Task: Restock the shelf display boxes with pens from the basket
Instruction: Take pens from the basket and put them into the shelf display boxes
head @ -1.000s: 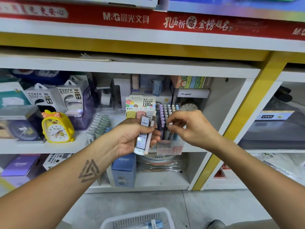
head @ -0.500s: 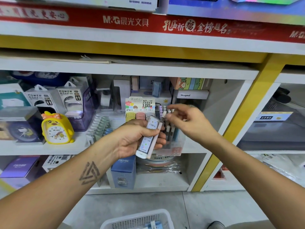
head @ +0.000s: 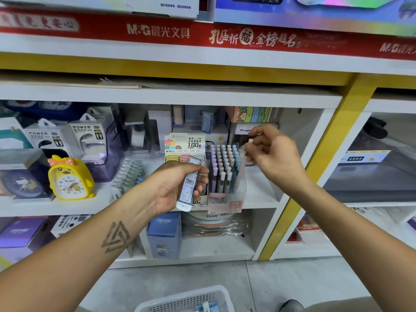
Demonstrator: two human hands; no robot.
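Place: a stationery shop, no question.
Signage: red M&G banner (head: 202,33) running along the shelf edge, Chinese stationery branding on it.
Stock: clear display box (head: 226,176) packed with pastel pens, lead refill display card (head: 185,144), boxed power banks (head: 87,136), a yellow duck alarm clock (head: 71,176).
Fixtures: white cubby shelves (head: 171,95) with yellow trim.
Floor: white plastic basket (head: 186,299), probably restock goods inside, mostly cut off.

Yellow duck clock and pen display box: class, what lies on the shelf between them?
Head view: a slanted row of green-grey packets lies between the clock and the box.
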